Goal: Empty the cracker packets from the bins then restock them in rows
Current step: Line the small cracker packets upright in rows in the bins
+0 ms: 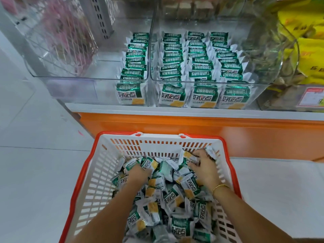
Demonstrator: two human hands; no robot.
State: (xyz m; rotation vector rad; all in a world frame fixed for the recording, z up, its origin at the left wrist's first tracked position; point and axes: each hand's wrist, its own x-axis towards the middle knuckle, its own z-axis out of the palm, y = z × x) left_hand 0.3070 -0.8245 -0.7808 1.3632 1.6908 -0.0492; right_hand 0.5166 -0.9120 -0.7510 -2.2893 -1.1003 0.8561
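Observation:
A white and orange shopping basket [98, 174] in front of me holds a loose heap of green and white cracker packets [168, 199]. Both my hands are down in the heap. My left hand [139, 173] is buried among packets, its fingers hidden. My right hand [204, 168] curls its fingers round packets at the basket's far right. On the shelf above, the right clear bin [263, 88] holds three upright rows of packets [201, 67]. The left clear bin [70, 79] has one row [134, 67] along its right side.
An orange and white shelf front [192, 123] runs between the basket and the bins. Yellow snack bags [305, 50] fill the bin at far right. A bin with pink packets [59, 32] stands at far left. Pale floor tiles lie to the left.

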